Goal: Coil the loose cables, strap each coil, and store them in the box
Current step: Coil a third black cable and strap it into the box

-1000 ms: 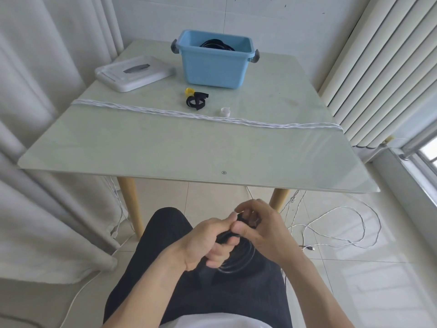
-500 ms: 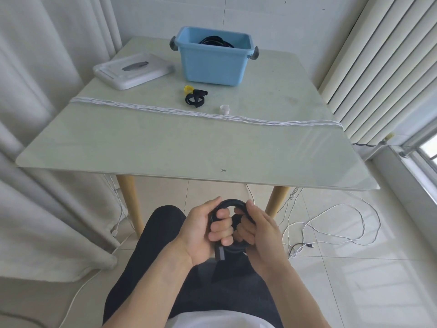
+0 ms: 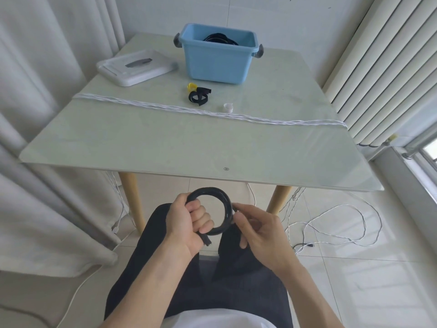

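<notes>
A black cable coil [image 3: 222, 200] hangs over my lap, below the table's near edge. My left hand [image 3: 189, 221] grips the coil's left side, with a cable end sticking out under the fist. My right hand [image 3: 257, 228] pinches the coil's right side between thumb and fingers. On the table [image 3: 165, 147] a long white cable [image 3: 203, 111] lies stretched from left to right. A black strap [image 3: 199, 97] and a yellow strap [image 3: 192, 86] lie in front of the blue box [image 3: 217, 60], which holds black coils.
A white lid [image 3: 136, 67] lies at the table's back left. A small white cap [image 3: 228, 107] sits near the white cable. More white cable [image 3: 331, 223] trails on the floor to the right. Curtains hang at the left, a radiator stands at the right.
Both hands have lifted the coil and turned it so that it shows as an open ring. My right hand has shifted to the ring's right side.
</notes>
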